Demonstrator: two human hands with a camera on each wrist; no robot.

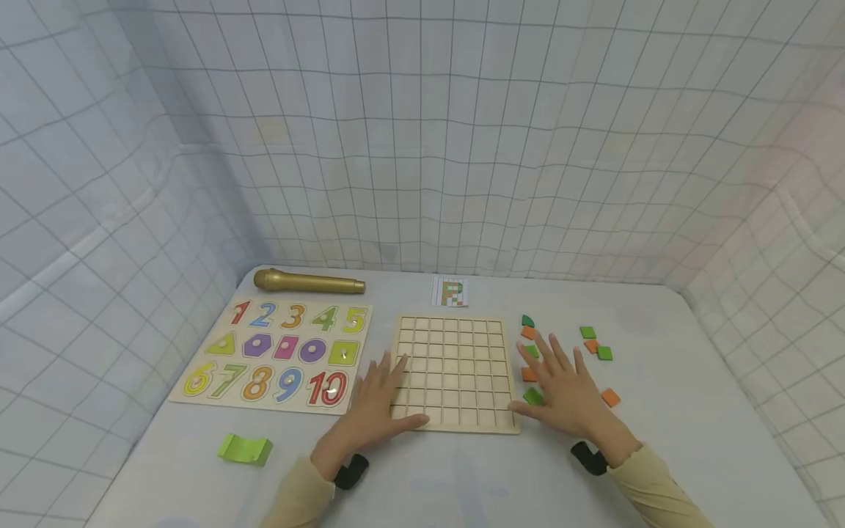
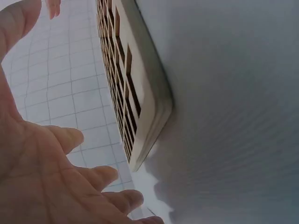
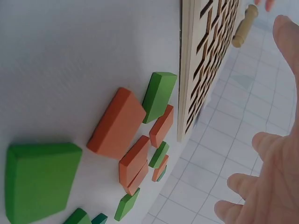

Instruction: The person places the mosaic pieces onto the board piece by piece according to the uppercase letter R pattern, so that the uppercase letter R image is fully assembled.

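Note:
A wooden grid board (image 1: 452, 374) with bare square cells lies on the table between both hands. My left hand (image 1: 375, 407), fingers spread, is over its left edge, thumb reaching toward the near-left corner; the left wrist view shows that palm (image 2: 42, 172) beside the board's corner (image 2: 152, 109), holding nothing. Spread wide too, my right hand (image 1: 569, 394) is at the board's right edge, above scattered small tiles. Among these are a green tile (image 1: 533, 397), an orange tile (image 1: 610, 398) and a dark green rounded piece (image 1: 527, 321). In the right wrist view an orange tile (image 3: 117, 123) lies flat near the board.
A number-and-shape puzzle (image 1: 271, 405) lies left of the board, with a gold microphone (image 1: 310, 282) behind it. Nearer me is a light green curved block (image 1: 245, 449). A small pattern card (image 1: 452, 292) sits beyond the board. Grid-patterned sheets (image 1: 449, 147) enclose the table.

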